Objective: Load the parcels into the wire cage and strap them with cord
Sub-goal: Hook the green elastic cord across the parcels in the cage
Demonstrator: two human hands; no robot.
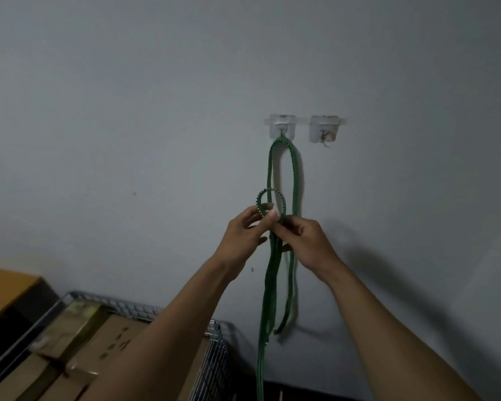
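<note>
A green cord [294, 175] hangs in long loops from a clear hook [283, 127] stuck to the grey wall. My left hand [243, 235] pinches a small loop of the cord between thumb and fingers. Right beside it, my right hand [307, 241] grips the hanging strands. The cord's loose ends dangle down past my arms toward the floor. Below at the left stands the wire cage [214, 351], filled with brown cardboard parcels [119, 342] taped along their tops; my left forearm hides part of them.
A second clear hook [324, 131] sits on the wall just right of the first, with nothing hanging from it. A wooden surface [3, 287] edges into view at the far left, beside the cage.
</note>
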